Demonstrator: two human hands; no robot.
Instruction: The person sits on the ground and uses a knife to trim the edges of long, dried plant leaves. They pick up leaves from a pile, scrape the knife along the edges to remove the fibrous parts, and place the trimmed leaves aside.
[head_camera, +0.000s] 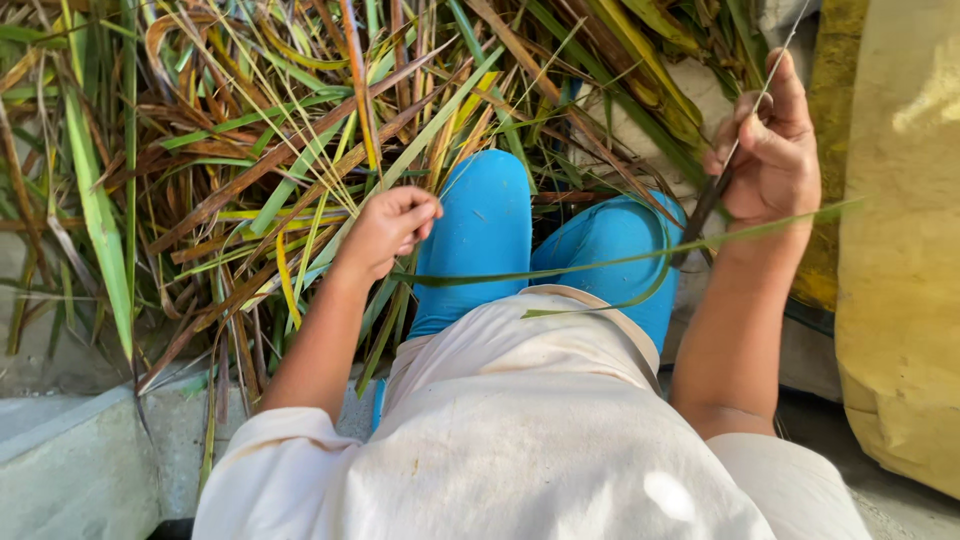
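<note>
My left hand (388, 226) is closed in a fist on the end of a long green leaf strip (560, 268) that runs across my blue-trousered knees (480, 230) toward the right. My right hand (768, 150) is raised at the upper right, shut on a dark knife handle (706, 208) and a thin pale midrib (770, 80) that rises past the thumb. The green strip curls under the knife and passes on beyond my right wrist.
A big heap of long green, yellow and brown leaves (250, 150) lies ahead and to the left. A yellowish sack (900, 280) stands at the right. A grey concrete ledge (80, 460) lies at the lower left.
</note>
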